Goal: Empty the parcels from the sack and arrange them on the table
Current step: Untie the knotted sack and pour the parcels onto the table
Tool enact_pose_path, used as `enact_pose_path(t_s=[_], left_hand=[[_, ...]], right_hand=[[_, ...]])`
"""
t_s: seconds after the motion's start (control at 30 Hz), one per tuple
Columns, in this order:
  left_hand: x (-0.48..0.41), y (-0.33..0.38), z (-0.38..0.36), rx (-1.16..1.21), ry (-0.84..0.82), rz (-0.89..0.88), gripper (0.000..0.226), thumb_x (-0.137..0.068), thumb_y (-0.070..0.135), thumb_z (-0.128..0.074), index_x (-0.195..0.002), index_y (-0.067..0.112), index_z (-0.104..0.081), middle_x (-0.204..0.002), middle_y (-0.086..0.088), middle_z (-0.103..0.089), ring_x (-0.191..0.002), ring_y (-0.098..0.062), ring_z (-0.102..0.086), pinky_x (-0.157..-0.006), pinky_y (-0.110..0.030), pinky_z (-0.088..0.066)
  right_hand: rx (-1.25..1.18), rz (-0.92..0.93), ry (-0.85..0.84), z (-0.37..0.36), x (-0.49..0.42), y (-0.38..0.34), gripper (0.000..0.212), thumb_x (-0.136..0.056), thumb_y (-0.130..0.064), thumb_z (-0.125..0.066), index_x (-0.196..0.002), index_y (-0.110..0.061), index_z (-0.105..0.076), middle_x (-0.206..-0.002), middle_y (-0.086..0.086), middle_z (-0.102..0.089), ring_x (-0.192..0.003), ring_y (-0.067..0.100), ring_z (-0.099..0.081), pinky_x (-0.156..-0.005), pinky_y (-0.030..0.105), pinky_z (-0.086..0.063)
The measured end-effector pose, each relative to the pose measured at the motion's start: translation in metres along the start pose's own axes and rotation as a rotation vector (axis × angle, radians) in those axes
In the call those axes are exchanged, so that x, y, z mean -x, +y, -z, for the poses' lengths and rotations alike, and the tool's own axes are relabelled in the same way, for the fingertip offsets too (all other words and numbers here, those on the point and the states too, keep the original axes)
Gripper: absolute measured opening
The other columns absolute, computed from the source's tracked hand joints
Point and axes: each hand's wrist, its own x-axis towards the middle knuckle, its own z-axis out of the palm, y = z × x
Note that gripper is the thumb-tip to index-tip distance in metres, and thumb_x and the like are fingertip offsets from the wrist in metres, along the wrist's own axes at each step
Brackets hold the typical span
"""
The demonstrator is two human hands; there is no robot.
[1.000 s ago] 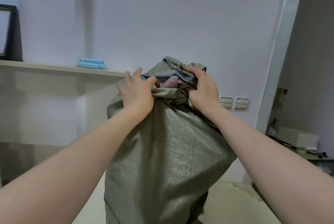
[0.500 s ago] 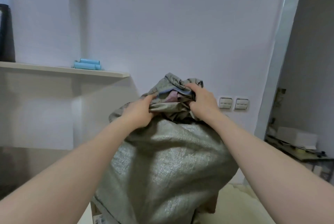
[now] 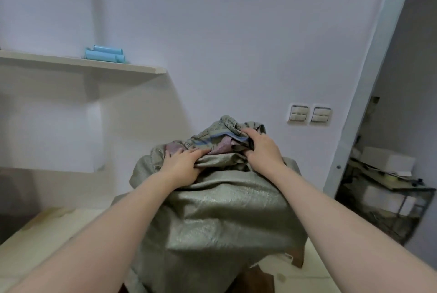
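Note:
A big grey-green woven sack (image 3: 227,217) stands on the pale table (image 3: 54,236) in front of me, its bunched end uppermost. My left hand (image 3: 182,166) grips the gathered fabric on the left of that bunch. My right hand (image 3: 262,148) grips the folds on the right. A brown cardboard parcel (image 3: 296,256) shows under the sack's lower right edge, and another brown corner (image 3: 256,279) pokes out below. Whatever else is in the sack is hidden by the fabric.
A wall shelf (image 3: 80,64) at the left carries light blue rolls (image 3: 105,53). Two wall switches (image 3: 309,114) sit right of the sack. At the far right stands a wire rack (image 3: 387,198) with boxes, past a white door frame (image 3: 369,79).
The sack's top has sunk lower in view, both hands going down with it, still gripping the fabric. The table surface and brown parcels under the sack's edge have come into view.

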Motion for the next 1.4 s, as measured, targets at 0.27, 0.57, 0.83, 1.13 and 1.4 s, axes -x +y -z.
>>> enact_pose_path(t_s=[0.27, 0.57, 0.83, 1.13, 1.4], left_hand=[[-0.007, -0.013, -0.057, 0.075, -0.005, 0.025, 0.058, -0.1, 0.017, -0.039, -0.146, 0.051, -0.027, -0.16, 0.007, -0.024, -0.148, -0.025, -0.018, -0.115, -0.065, -0.008], [-0.022, -0.011, -0.082, 0.159, 0.053, 0.055, 0.058, -0.099, 0.017, -0.041, -0.144, 0.052, -0.031, -0.158, 0.006, -0.03, -0.147, -0.024, -0.022, -0.114, -0.066, -0.006], [-0.015, 0.003, -0.05, 0.218, 0.131, 0.054, 0.058, -0.099, 0.013, -0.04, -0.144, 0.05, -0.034, -0.158, 0.005, -0.029, -0.146, -0.022, -0.024, -0.116, -0.064, -0.006], [-0.013, 0.002, 0.002, 0.508, 0.065, 0.041, 0.102, -0.066, 0.065, -0.065, -0.141, 0.064, 0.005, -0.164, 0.006, -0.008, -0.149, -0.022, -0.015, -0.118, -0.057, -0.017], [-0.002, 0.027, 0.05, 0.456, 0.262, 0.03, 0.145, -0.048, 0.072, -0.079, -0.147, 0.045, 0.024, -0.162, 0.005, 0.015, -0.15, -0.023, 0.01, -0.116, -0.064, -0.006]], right_hand=[[-0.024, -0.084, 0.02, -0.051, 0.019, 0.031, 0.06, -0.087, -0.004, -0.053, -0.14, -0.031, -0.045, -0.125, 0.012, -0.053, -0.117, 0.03, -0.047, -0.092, 0.034, -0.042], [0.01, -0.099, 0.011, -0.052, 0.011, 0.041, 0.061, -0.086, -0.003, -0.05, -0.14, -0.032, -0.043, -0.12, 0.013, -0.053, -0.115, 0.032, -0.046, -0.093, 0.041, -0.045], [-0.037, -0.054, 0.099, -0.031, 0.015, 0.028, 0.063, -0.086, 0.0, -0.048, -0.141, -0.031, -0.043, -0.121, 0.012, -0.053, -0.115, 0.031, -0.045, -0.091, 0.036, -0.043], [-0.08, 0.062, 0.228, 0.006, 0.007, -0.007, 0.065, -0.08, 0.006, -0.048, -0.137, -0.027, -0.051, -0.116, 0.012, -0.055, -0.113, 0.03, -0.047, -0.086, 0.027, -0.035], [-0.046, 0.376, 0.227, 0.027, 0.009, -0.022, 0.058, -0.073, 0.013, -0.051, -0.12, -0.019, -0.064, -0.103, 0.007, -0.058, -0.104, 0.026, -0.05, -0.08, 0.021, -0.034]])
